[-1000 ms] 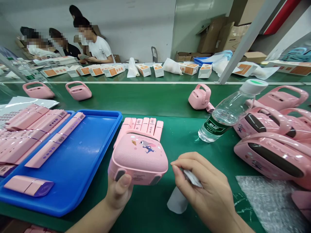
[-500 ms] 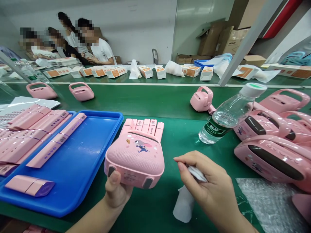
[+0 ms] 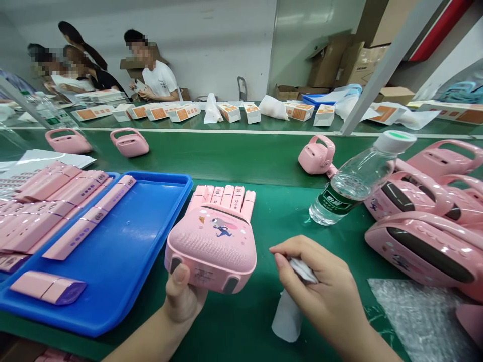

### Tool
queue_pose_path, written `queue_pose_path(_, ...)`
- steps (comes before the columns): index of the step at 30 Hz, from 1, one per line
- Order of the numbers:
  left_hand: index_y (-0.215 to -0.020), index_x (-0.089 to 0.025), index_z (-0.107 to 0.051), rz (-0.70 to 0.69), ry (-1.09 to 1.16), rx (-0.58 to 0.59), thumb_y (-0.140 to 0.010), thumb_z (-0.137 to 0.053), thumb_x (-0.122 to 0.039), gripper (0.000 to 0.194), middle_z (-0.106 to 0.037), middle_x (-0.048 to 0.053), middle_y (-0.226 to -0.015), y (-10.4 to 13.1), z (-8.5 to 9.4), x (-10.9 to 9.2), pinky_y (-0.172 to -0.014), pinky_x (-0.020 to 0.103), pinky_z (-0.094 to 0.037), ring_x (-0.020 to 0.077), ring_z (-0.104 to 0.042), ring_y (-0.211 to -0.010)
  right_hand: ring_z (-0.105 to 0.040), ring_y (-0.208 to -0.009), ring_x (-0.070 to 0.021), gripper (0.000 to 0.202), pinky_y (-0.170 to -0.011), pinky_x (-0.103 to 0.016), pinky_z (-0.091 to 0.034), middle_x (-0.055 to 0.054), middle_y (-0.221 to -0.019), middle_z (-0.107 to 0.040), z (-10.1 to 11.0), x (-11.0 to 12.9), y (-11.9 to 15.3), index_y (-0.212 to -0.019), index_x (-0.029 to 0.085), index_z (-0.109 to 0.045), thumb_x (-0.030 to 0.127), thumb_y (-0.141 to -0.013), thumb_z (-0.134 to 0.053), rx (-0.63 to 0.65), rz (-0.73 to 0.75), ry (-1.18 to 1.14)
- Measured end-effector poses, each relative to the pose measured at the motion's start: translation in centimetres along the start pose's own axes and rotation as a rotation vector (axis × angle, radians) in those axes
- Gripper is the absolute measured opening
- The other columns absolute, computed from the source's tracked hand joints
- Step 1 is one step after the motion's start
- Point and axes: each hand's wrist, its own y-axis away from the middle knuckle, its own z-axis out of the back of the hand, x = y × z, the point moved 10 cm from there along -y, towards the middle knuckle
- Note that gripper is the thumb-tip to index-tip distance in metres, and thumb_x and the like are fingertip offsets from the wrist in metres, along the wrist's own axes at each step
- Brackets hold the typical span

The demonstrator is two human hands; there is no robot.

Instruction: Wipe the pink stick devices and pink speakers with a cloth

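Little has moved since the earlier frame: left hand (image 3: 181, 301) still grips the pink speaker (image 3: 212, 247) by its lower edge, above the green table (image 3: 279, 211) beside the blue tray (image 3: 124, 251). Right hand (image 3: 324, 296) stays pinched on a white cloth (image 3: 289, 314) just right of the speaker.

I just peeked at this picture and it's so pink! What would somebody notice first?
Probably the pink speaker with a cartoon on it, held in the left hand at the middle. Beside it, the right hand pinches a white cloth. A blue tray of pink bars sits on the left, and a tilted water bottle leans against more pink speakers on the right.
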Motion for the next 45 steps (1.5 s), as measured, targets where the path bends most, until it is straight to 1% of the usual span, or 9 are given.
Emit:
queue_pose_path(3, -0.109, -0.028, -0.061, 0.006, 0.000, -0.026, -0.064, -0.066, -0.049, 0.050, -0.069, 0.003, -0.101, 0.1, 0.3, 0.1, -0.062, 0.027, -0.059, 0.0278, -0.062, -0.100, -0.057, -0.066, -0.0092, 0.021, -0.058, -0.020, -0.043, 0.000, -0.077, -0.061, 0.0, 0.0, 0.1, -0.094, 0.019, -0.060, 0.008, -0.083, -0.047, -0.002, 0.011, -0.009)
queue_pose_path(9, -0.110, -0.028, -0.061, 0.025, -0.012, -0.024, -0.065, -0.066, -0.049, 0.050, -0.070, 0.004, -0.099, 0.2, 0.5, 0.3, -0.063, 0.028, -0.059, 0.0281, -0.062, -0.100, -0.055, -0.072, -0.0088, 0.019, -0.062, -0.020, -0.042, -0.001, -0.080, -0.056, -0.4, -0.1, 0.2, -0.081, 0.018, -0.057, 0.005, -0.082, -0.043, 0.031, 0.027, -0.034)
queue_pose_path(16, -0.110, -0.029, -0.062, 0.022, -0.029, -0.043, -0.064, -0.065, -0.050, 0.050, -0.070, 0.004, -0.099, 0.1, 0.7, 0.2, -0.061, 0.027, -0.059, 0.0278, -0.062, -0.099, -0.054, -0.073, -0.0087, 0.015, -0.063, -0.020, -0.042, 0.000, -0.080, -0.056, -0.4, -0.2, 0.3, -0.080, 0.019, -0.056, 0.006, -0.080, -0.047, 0.041, 0.019, -0.045)
queue_pose_path(21, -0.108, -0.031, -0.062, 0.015, -0.050, -0.074, -0.064, -0.065, -0.050, 0.048, -0.071, 0.002, -0.096, 0.2, 1.1, 0.2, -0.064, 0.027, -0.059, 0.0276, -0.062, -0.100, -0.056, -0.072, -0.0077, 0.016, -0.064, -0.018, -0.043, 0.001, -0.079, -0.059, -0.3, -0.1, 0.3, -0.083, 0.019, -0.058, 0.005, -0.079, -0.050, 0.023, 0.041, -0.034)
queue_pose_path(28, -0.109, -0.032, -0.063, 0.048, -0.035, -0.089, -0.061, -0.068, -0.050, 0.052, -0.071, 0.002, -0.097, 0.2, 1.2, 0.4, -0.063, 0.028, -0.060, 0.0285, -0.062, -0.101, -0.059, -0.070, -0.0078, 0.014, -0.064, -0.018, -0.045, 0.001, -0.078, -0.062, -0.4, 0.2, 0.0, -0.082, 0.019, -0.060, 0.007, -0.081, -0.052, 0.028, 0.074, -0.002)
queue_pose_path(32, -0.112, -0.032, -0.061, 0.012, 0.000, -0.137, -0.061, -0.069, -0.051, 0.055, -0.071, 0.001, -0.101, 0.1, 1.4, 0.1, -0.066, 0.030, -0.060, 0.0291, -0.062, -0.101, -0.062, -0.072, -0.0098, 0.015, -0.064, -0.018, -0.048, -0.001, -0.081, -0.066, -0.6, 0.5, 0.0, -0.087, 0.019, -0.062, 0.008, -0.083, -0.053, 0.051, 0.101, 0.023)
queue_pose_path(34, -0.112, -0.031, -0.061, -0.021, 0.039, -0.190, -0.065, -0.065, -0.050, 0.051, -0.071, 0.001, -0.101, 0.2, 1.8, -0.2, -0.071, 0.031, -0.059, 0.0280, -0.063, -0.101, -0.063, -0.073, -0.0107, 0.015, -0.065, -0.019, -0.049, -0.002, -0.082, -0.067, -0.6, 0.6, 0.0, -0.088, 0.019, -0.063, 0.008, -0.084, -0.053, 0.050, 0.111, 0.021)
queue_pose_path(39, -0.108, -0.033, -0.064, -0.010, 0.105, -0.223, -0.068, -0.065, -0.042, 0.041, -0.072, 0.000, -0.095, 0.3, 2.0, -0.3, -0.070, 0.030, -0.059, 0.0254, -0.066, -0.095, -0.063, -0.073, -0.0116, 0.015, -0.065, -0.020, -0.048, -0.002, -0.082, -0.067, -1.1, 0.4, 0.1, -0.089, 0.020, -0.061, 0.009, -0.087, -0.050, 0.083, 0.102, 0.025)
queue_pose_path(45, -0.104, -0.034, -0.066, 0.019, 0.141, -0.151, -0.069, -0.064, -0.045, 0.037, -0.074, -0.001, -0.086, 0.3, 1.2, -0.4, -0.062, 0.033, -0.060, 0.0244, -0.069, -0.078, -0.059, -0.068, -0.0098, 0.013, -0.060, -0.021, -0.044, 0.001, -0.078, -0.063, -1.9, -0.4, 0.5, -0.090, 0.021, -0.056, 0.014, -0.090, -0.045, 0.155, 0.044, 0.033)
